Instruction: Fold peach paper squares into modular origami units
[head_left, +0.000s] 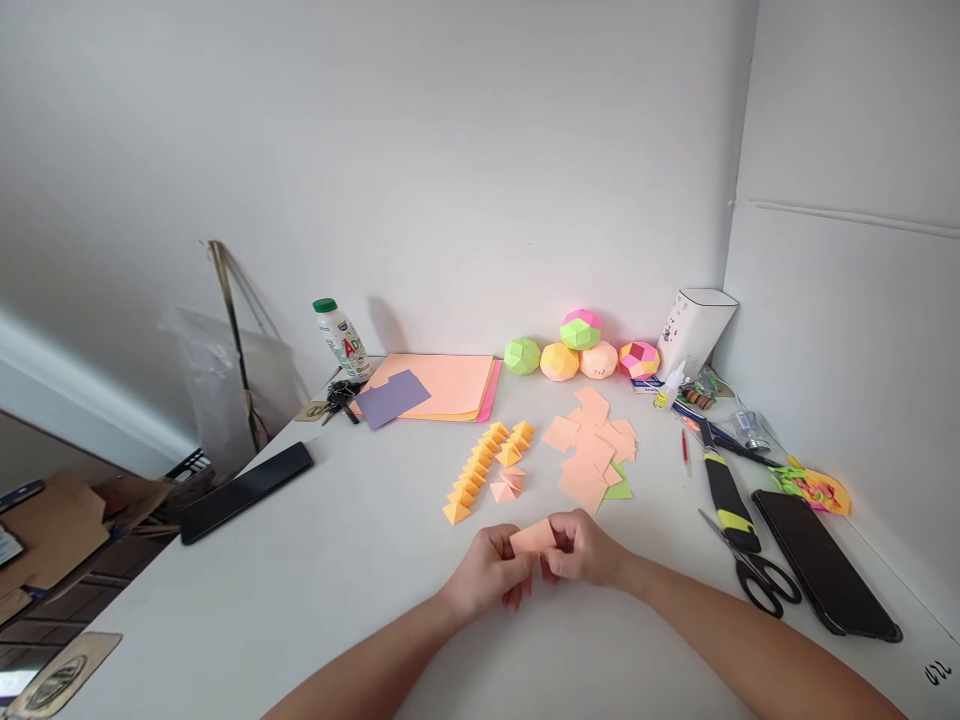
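A small peach piece of paper [533, 537] is held between my two hands, just above the front of the white table. My left hand [490, 572] pinches its left end with thumb and fingers. At the other end, my right hand [585, 548] grips it the same way. Some of the fingers are hidden behind the paper and the hands. Beyond them lie a row of folded orange paper pieces [470, 476] and a few folded peach pieces [506, 487]. Loose peach paper cutouts [587, 462] are heaped to the right of these, over a green piece [619, 483].
Peach sheets [450, 380] with a purple paper [391, 398] lie at the back, beside a white bottle [343, 340]. Faceted paper balls [559, 362] line the wall. Scissors [757, 575], a box cutter [726, 495] and a black phone [825, 565] lie right; another dark phone-like slab [247, 493] lies left.
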